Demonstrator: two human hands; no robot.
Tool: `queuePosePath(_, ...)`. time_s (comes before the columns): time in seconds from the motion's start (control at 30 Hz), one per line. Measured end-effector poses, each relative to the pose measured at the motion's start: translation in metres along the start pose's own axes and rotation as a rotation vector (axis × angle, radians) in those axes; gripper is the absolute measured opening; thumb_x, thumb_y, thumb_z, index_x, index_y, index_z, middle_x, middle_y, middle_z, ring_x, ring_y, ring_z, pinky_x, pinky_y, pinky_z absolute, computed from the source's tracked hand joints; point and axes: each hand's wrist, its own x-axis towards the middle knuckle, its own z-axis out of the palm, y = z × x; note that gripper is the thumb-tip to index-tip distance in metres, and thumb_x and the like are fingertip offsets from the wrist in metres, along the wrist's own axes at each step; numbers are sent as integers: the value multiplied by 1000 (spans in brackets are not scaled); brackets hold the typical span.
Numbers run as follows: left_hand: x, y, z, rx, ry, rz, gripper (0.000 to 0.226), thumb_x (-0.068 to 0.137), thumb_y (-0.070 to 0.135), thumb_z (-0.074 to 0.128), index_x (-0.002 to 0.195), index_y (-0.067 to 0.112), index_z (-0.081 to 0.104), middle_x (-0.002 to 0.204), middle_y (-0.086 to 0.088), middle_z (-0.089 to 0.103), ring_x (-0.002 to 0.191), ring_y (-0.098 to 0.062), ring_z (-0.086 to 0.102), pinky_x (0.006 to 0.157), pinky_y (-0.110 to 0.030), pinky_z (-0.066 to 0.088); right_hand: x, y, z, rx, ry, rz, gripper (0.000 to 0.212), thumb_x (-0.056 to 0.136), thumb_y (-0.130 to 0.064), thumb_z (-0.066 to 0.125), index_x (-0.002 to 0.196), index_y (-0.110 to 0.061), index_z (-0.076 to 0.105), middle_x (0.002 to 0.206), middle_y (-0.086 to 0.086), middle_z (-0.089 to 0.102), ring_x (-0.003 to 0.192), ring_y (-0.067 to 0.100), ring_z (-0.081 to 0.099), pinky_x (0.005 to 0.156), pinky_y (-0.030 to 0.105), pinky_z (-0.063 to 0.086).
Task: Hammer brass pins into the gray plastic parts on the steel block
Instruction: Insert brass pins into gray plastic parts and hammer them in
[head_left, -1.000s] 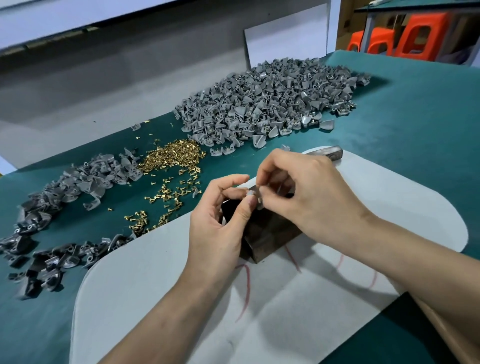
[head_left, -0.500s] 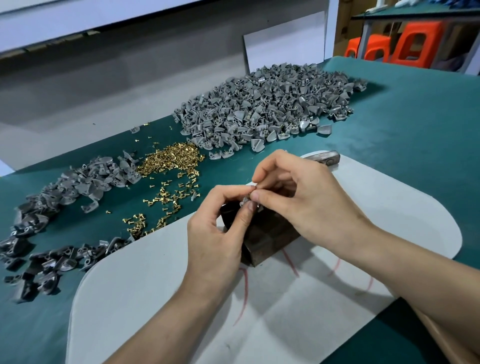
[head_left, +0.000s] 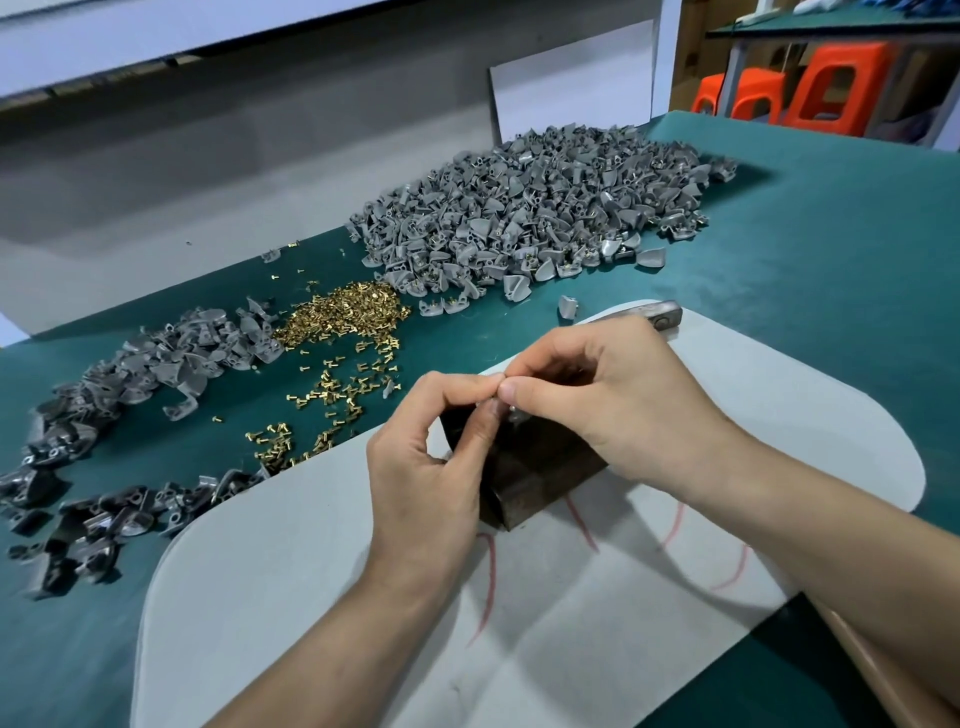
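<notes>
A dark steel block (head_left: 535, 467) stands on a white mat (head_left: 571, 597) in the middle of the table. Both hands meet just above its top. My left hand (head_left: 431, 467) pinches a small gray plastic part (head_left: 511, 413) with thumb and forefinger. My right hand (head_left: 608, 400) pinches at the same spot from the right; the part is mostly hidden by fingertips, and any pin between them cannot be seen. Loose brass pins (head_left: 337, 322) lie heaped on the green table top to the left. A hammer head (head_left: 660, 314) pokes out behind my right hand.
A big heap of gray parts with pins (head_left: 530, 218) lies at the back. Darker gray parts (head_left: 130, 374) spread along the left edge, down to the near left (head_left: 78, 519). Orange stools (head_left: 810, 93) stand beyond the green table (head_left: 831, 260).
Both hands stay over the block, fingertips drawing closer together on the part. The view has shifted slightly.
</notes>
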Motion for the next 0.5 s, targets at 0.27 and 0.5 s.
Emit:
queuePosePath(0.27,-1,0,2,-51,-8,-36,20,80,15,69,88,34,67,86,15,70,80,-5,65,77,-18,49,1,-3,-3,-71,27,14,13,74,-16,72,63,-22,67,65,-3,69,66,12,64,70,30,52)
queuePosePath(0.5,1,4,2,-33,-81,-20,32,76,13,71,103,30,69,91,15,67,84,-7,63,103,-62,35,4,2,-10,-208,18,12,11,70,-22,72,63,-28,67,64,-8,67,66,9,63,70,32,52)
